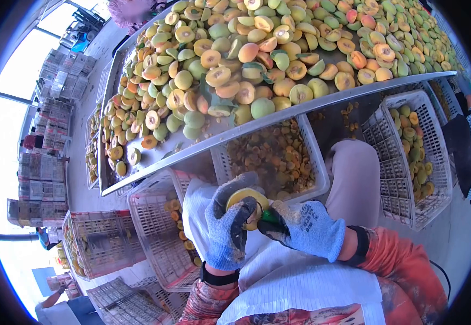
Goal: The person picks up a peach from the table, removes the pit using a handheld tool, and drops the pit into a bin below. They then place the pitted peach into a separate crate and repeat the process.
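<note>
My left hand (227,225), in a blue and dark grey glove, is closed around a cut yellow-green fruit (244,198). Against the fruit's right side, my right hand (306,225), gloved the same way, grips a small tool with a green handle (269,216); the tool's tip is hidden by the fruit and fingers. Both hands are close together above my white apron (295,287). Beyond them, a metal table (192,151) is heaped with whole and halved fruits (248,93). Under its edge, a white crate (322,179) holds small fruit pieces.
A white crate with fruit (441,162) stands at the right. More crates (151,244) stand at the left, with stacked crates (43,179) farther off. One person (65,309) is at the lower left, another (463,127) at the right edge, and part of another (130,11) at the top.
</note>
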Motion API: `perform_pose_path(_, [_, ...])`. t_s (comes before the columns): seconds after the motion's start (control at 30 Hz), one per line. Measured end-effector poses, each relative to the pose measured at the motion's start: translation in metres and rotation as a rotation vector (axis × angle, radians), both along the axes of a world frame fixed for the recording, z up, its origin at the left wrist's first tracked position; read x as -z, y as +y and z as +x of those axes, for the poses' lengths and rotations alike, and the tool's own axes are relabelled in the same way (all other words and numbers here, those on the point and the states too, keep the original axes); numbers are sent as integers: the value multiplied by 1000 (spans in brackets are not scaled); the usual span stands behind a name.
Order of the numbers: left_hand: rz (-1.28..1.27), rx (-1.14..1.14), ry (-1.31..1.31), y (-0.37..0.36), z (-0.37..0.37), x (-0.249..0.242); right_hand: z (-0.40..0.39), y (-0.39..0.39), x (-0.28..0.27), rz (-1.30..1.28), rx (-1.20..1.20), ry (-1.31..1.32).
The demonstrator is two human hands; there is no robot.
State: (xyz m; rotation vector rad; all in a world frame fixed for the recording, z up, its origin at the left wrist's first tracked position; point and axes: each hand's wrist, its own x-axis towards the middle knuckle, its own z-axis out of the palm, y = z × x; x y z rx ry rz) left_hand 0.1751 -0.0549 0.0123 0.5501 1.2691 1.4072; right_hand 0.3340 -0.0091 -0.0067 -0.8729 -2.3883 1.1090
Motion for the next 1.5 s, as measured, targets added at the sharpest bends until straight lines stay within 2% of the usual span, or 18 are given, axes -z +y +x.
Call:
perform_pose_path(0.07, [70,-180,121,-1,6,4,-2,-4,7,-34,6,42])
perform_pose_path(0.23, [57,-188,105,5,13,6,1,1,23,-2,-2,84])
perform_pose_path(0.33, [37,-168,85,16,15,3,4,7,24,108,8,-56])
perform_pose_path(0.4, [306,62,1278,19,8,9,5,8,23,120,71,2])
perform_pose_path(0.43, [311,66,1279,21,13,7,6,9,22,122,77,3])
perform_pose_path(0.5, [138,-71,640,24,23,4,7,10,19,117,91,-11])
perform_pose_path(0.53, [138,-70,642,23,20,7,8,10,19,117,92,-8])
perform_pose_path(0.6, [287,52,1035,21,14,12,9,9,18,96,82,-51])
perform_pose_path(0.73, [209,33,958,15,27,-3,11,5,20,94,49,-77])
perform_pose_path(0.8, [54,-128,112,14,28,-4,11,7,14,76,42,-71])
perform_pose_path(1.1, [132,-234,308,13,35,-6,5,1,23,-75,73,141])
perform_pose_path(1.23, [71,-233,304,15,31,4,5,13,22,12,62,147])
perform_pose_path(1.3, [43,-249,558,16,27,6,6,20,-5,-1075,-98,139])
perform_pose_path(1.33, [44,-254,560,17,27,8,6,21,1,-1073,-102,138])
perform_pose_path(1.4, [-1,-245,511,21,29,12,5,26,23,-1549,-175,213])
perform_pose_path(1.43, [-11,-202,666,23,25,17,3,31,26,-1511,-126,97])
perform_pose_path(1.47, [-7,-196,667,26,19,31,-1,29,34,-1509,-121,102])
perform_pose_path(1.5, [-37,-241,470,31,12,47,-5,24,45,-1041,15,108])
